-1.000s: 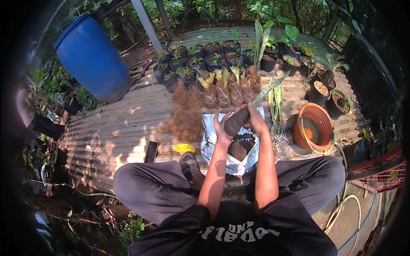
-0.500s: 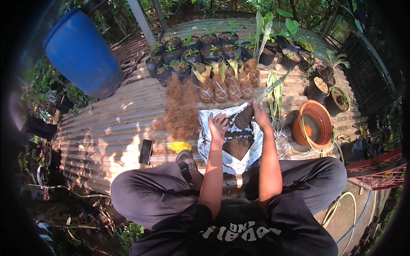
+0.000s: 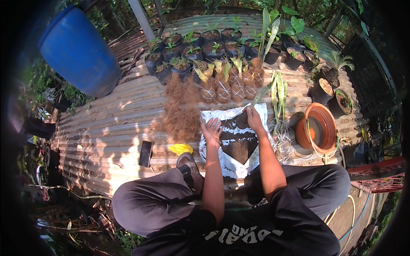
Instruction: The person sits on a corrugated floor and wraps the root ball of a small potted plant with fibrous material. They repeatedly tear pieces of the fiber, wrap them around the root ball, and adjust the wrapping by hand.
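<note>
Left hand (image 3: pixel 211 131): spread, palm upward, fingers parted, holding nothing, over the left edge of a white plastic sheet (image 3: pixel 234 169). Right hand (image 3: pixel 255 120): curled round the neck of a soil-balled plant (image 3: pixel 241 120), its dark root mass toward the sheet's upper right part, its one long mottled leaf slanting up and away to the right; whether the ball touches the sheet cannot be told. On the sheet: dark soil (image 3: pixel 229 127), with a browner patch toward the near corner. Beyond the sheet: a row of fibre-wrapped bundles (image 3: pixel 223 90), bound with white string, yellowish shoots at the top. Left of these, reaching nearer: a loose heap of brown fibre (image 3: pixel 180 113). Behind: black grow bags (image 3: pixel 212 52) with small green seedlings. Right of the sheet: long-leaved plants (image 3: pixel 279 96) lying with pale stringy roots toward the person; next, an orange-brown bucket (image 3: pixel 332 132), tilted in view, a pale hose passing across it; further back, dark pots (image 3: pixel 321 92) of mixed plants. Left of the sheet: a yellow leaf (image 3: pixel 181 149) near a sandalled foot (image 3: pixel 184 161), and a dark phone (image 3: pixel 145 153). Ground beneath: corrugated sheeting (image 3: pixel 102 128). Far left: a large blue barrel (image 3: pixel 81 55), leaning in view. Right edge: a red crate (image 3: pixel 379 182).
</note>
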The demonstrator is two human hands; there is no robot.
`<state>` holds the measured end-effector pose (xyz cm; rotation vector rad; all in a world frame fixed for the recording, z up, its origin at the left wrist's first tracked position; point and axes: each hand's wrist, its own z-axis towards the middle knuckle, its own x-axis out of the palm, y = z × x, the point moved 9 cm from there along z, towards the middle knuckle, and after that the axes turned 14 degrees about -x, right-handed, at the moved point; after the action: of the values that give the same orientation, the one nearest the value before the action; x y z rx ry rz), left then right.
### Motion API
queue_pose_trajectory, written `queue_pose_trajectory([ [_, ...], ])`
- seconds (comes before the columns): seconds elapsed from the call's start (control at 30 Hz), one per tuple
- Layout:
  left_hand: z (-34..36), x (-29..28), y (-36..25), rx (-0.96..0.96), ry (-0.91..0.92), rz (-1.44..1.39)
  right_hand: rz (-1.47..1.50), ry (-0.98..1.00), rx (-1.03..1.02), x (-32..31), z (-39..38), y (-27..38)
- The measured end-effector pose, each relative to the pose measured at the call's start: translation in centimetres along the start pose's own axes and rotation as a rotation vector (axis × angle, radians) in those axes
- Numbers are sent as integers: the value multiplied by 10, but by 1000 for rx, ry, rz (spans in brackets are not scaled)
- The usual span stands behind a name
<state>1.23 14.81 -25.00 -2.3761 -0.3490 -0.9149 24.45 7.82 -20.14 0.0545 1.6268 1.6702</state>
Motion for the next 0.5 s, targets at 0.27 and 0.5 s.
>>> queue_pose_trajectory([
  [0.27,1,-3,-1,-1,-35,19,-105,24,-113,34,4,20],
  [0.5,5,-10,0,-2,-42,0,-58,22,-93,34,4,21],
])
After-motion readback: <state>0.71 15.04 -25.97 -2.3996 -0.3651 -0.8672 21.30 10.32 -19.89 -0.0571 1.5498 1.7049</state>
